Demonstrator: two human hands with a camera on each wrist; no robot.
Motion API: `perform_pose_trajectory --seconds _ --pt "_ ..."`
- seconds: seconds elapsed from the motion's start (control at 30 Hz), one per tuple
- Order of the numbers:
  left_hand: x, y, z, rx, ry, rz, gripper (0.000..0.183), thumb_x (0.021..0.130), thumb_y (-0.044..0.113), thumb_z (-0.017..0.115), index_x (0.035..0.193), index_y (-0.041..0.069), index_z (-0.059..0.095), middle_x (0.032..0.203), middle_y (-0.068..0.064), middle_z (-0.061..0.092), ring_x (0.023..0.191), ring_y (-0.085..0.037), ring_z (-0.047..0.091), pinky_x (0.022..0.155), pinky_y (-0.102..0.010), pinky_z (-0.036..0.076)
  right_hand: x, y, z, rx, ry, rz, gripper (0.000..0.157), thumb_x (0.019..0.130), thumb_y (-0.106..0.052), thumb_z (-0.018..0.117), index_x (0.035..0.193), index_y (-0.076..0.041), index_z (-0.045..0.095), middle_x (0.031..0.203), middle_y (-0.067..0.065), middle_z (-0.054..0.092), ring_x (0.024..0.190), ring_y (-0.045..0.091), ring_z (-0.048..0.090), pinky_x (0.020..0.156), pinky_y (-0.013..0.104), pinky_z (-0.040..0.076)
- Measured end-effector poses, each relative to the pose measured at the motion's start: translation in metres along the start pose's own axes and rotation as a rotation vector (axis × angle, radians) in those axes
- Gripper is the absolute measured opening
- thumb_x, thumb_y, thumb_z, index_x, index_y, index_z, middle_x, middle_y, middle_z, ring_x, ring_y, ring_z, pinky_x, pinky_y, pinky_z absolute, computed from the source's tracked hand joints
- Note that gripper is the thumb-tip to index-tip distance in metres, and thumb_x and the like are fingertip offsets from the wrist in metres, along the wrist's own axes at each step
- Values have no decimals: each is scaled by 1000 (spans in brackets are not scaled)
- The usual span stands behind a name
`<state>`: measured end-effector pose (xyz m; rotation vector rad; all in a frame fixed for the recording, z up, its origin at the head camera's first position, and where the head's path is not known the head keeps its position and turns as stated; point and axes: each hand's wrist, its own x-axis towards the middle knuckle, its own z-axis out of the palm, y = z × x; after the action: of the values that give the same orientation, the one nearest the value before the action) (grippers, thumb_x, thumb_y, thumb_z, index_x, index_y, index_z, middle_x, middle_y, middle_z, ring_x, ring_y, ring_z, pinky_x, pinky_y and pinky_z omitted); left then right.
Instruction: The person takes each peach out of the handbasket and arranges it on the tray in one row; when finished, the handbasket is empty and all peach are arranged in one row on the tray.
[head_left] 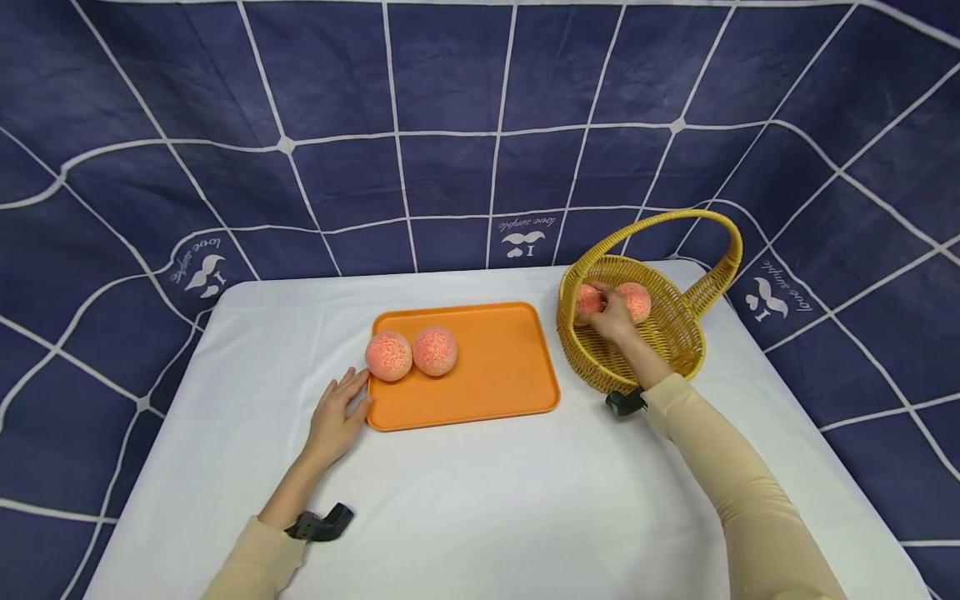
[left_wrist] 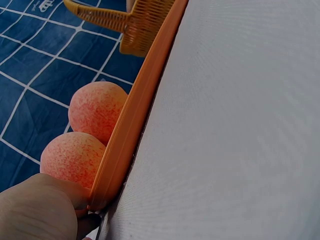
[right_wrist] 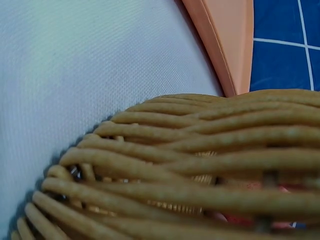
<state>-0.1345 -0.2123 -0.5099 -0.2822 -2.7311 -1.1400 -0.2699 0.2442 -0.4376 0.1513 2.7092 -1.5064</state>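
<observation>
Two pinkish-orange peaches sit side by side at the left end of an orange tray (head_left: 495,367): a left peach (head_left: 389,356) and a right peach (head_left: 435,350). My left hand (head_left: 337,421) rests at the tray's left edge, fingers extended, fingertips right at the rim beside the left peach. Inside a yellow wicker basket (head_left: 686,333), my right hand (head_left: 611,317) curls its fingers round a peach (head_left: 587,302). Another peach (head_left: 634,302) lies just to the right of that hand. In the right wrist view the basket's woven wall (right_wrist: 200,130) hides the hand.
An arched handle (head_left: 660,218) rises over the basket, above my right hand. Tray and basket stand close together on a white-covered table (head_left: 480,508). A dark blue cloth (head_left: 450,175) with white lines hangs behind and at the sides.
</observation>
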Motion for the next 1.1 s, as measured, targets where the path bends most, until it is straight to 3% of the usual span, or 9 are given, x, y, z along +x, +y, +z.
perform_pose_trajectory --seconds 0.33,0.6,0.83,0.9,1.1 --pt "1 1 0 -5 -9 -8 48 97 10 58 141 -5 47 145 -25 48 142 -43 34 121 -57 15 -3 -3 -4 -61 43 -16 75 80 -3 72 147 -2 38 141 27 46 119 36 49 100 44 44" --pt "1 0 1 -4 -13 -16 49 96 10 59 141 -5 47 145 -24 48 142 -42 34 121 -57 15 -13 -7 -11 42 77 -20 73 82 -2 74 146 0 38 142 26 46 125 34 47 104 41 43" --pt "1 -1 0 -9 -15 -15 49 95 10 60 141 -4 48 145 -23 48 142 -42 35 121 -56 15 -28 -9 -23 131 100 -46 72 82 4 71 146 3 38 144 24 40 128 32 44 88 16 43" --pt "1 0 -1 -5 -15 -15 49 95 10 60 140 -4 48 145 -23 49 142 -42 35 121 -56 15 -34 -11 -26 143 100 -47 73 82 3 72 146 2 38 146 23 38 129 32 42 88 14 41" --pt "1 0 0 3 -16 -22 50 95 10 60 141 -5 48 144 -23 49 142 -42 35 121 -56 15 -54 -19 -39 142 108 -30 77 83 -4 74 150 -7 36 145 18 42 109 18 47 75 8 45"
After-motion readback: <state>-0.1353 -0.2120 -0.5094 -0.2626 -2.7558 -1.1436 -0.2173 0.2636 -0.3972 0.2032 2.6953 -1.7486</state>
